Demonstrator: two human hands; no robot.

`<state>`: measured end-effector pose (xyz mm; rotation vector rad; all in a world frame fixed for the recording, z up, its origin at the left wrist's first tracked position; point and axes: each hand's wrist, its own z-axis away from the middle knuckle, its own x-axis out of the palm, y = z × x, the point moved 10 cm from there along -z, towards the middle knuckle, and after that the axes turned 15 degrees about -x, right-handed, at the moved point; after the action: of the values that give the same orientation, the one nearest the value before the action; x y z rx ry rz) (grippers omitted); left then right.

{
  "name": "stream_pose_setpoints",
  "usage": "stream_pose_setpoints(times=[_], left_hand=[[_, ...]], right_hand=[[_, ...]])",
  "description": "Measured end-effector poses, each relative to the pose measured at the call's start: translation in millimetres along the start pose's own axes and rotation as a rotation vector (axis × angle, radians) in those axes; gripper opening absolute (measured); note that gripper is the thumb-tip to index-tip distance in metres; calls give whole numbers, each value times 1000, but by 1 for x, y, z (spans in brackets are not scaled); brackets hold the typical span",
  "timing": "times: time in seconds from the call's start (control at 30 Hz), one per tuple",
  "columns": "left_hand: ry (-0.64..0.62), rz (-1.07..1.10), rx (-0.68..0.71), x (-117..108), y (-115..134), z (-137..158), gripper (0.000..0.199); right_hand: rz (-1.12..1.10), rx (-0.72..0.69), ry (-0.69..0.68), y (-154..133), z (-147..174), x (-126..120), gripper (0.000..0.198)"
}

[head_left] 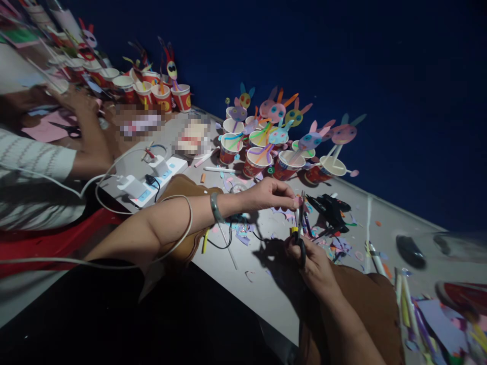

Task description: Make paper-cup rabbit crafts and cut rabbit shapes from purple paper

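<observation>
My left hand (272, 195), with a bangle (216, 207) on its wrist, pinches a small pink piece of paper (297, 202) above the table. Scissors (300, 225) with dark handles are in my right hand (314, 261), fingers closed around the grips. Their blades point up and meet the paper at my left fingertips; whether they are cutting through it is too small to tell. Just beyond lies a black glue gun-like tool (330, 212). Paper scraps (340, 246) are strewn under and around both hands.
Paper cups (256, 165) with rabbit-faced paper figures stand along the blue wall. A power strip (162, 177) with plugs and a white cable (186, 218) lies at left, the cable crossing my left arm. A co-worker's arm (89, 137) is farther left. Coloured strips (409, 309) lie at right.
</observation>
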<state>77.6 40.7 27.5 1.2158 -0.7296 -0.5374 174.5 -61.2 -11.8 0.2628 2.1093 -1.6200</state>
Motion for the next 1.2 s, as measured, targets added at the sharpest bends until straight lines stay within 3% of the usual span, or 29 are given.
stream_pose_setpoints(times=[1.2], left_hand=[[-24, 38, 18, -3, 5, 2, 20]], right_hand=[[43, -13, 7, -3, 0, -3, 45]])
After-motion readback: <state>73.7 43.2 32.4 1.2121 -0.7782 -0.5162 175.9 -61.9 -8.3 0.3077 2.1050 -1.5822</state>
